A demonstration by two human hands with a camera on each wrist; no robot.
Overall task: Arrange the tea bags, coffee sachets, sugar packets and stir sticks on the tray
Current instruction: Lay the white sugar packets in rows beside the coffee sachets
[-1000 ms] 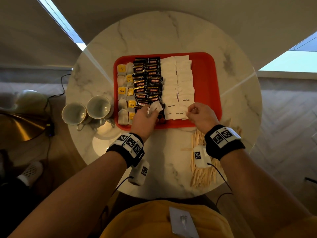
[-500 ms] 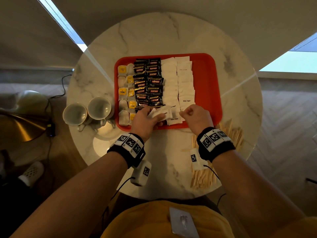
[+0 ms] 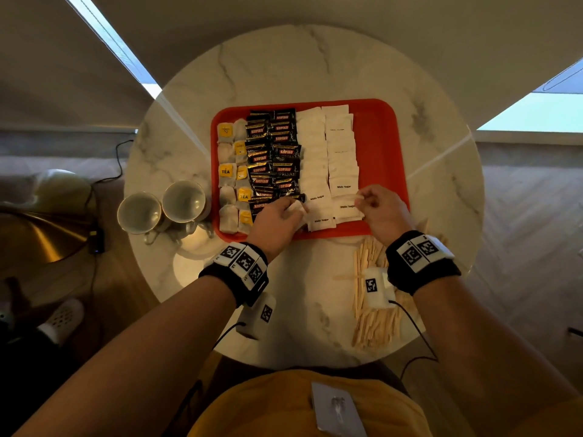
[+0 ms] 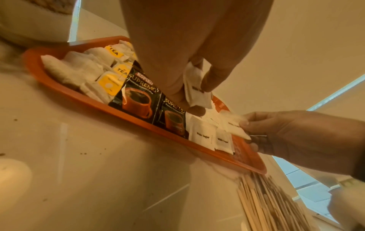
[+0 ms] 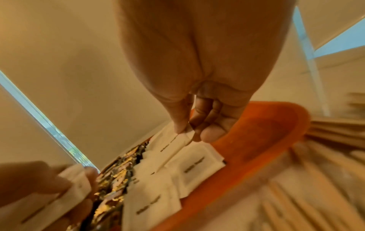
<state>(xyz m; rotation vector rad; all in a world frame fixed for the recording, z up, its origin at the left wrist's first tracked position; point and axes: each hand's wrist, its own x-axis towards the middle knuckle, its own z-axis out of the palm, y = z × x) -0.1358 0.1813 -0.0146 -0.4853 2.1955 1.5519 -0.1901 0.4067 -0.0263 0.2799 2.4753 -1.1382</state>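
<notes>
On the red tray (image 3: 381, 143) lie columns of tea bags (image 3: 226, 171), black coffee sachets (image 3: 273, 152) and white sugar packets (image 3: 328, 146). My left hand (image 3: 277, 216) grips a few sugar packets (image 4: 194, 87) over the tray's near edge, beside the coffee column. My right hand (image 3: 378, 209) pinches one sugar packet (image 5: 177, 145) by its edge, low over the near end of the right sugar column. Wooden stir sticks (image 3: 375, 320) lie in a heap on the table, near my right wrist.
The tray sits on a round marble table (image 3: 299, 67). Two empty cups (image 3: 164, 206) stand left of the tray. The tray's right third is bare red. A lamp shade (image 3: 31, 228) and a cable are on the floor at the left.
My right hand has drawn one sugar packet from my left hand and carried it right, over the right sugar column. My left hand stays put with the remaining packets.
</notes>
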